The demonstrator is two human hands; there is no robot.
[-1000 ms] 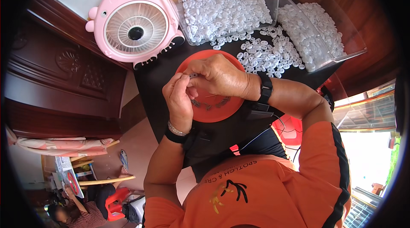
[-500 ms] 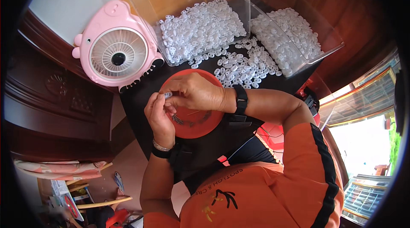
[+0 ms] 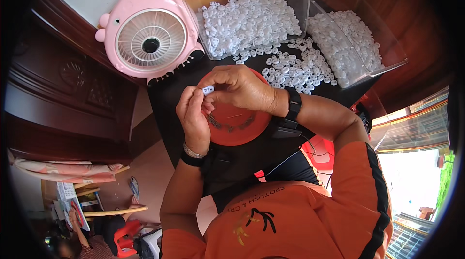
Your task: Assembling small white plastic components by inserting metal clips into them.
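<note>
Pinching a small white piece (image 3: 208, 89) between their fingertips, the left hand (image 3: 194, 119) and right hand (image 3: 242, 88) are meeting above the red dish (image 3: 242, 125), near the picture's centre. Both hands are closing on that piece, thumbs and forefingers pressed together; the remaining fingers are curling loosely. The dish is sitting on a black tabletop (image 3: 167, 104) and is carrying a few thin dark bits; what they are cannot be told.

At 12 o'clock from the hands, a clear tray (image 3: 206, 48) is holding a dense heap of the same white pieces. At 2 o'clock, a second clear tray (image 3: 382, 53) is holding another heap. Between them, loose pieces (image 3: 290, 70) are lying on the tabletop, just beside the dish.

At 10 o'clock, a pink fan (image 3: 151, 29) is facing upward. No readable label is showing on either tray.
</note>
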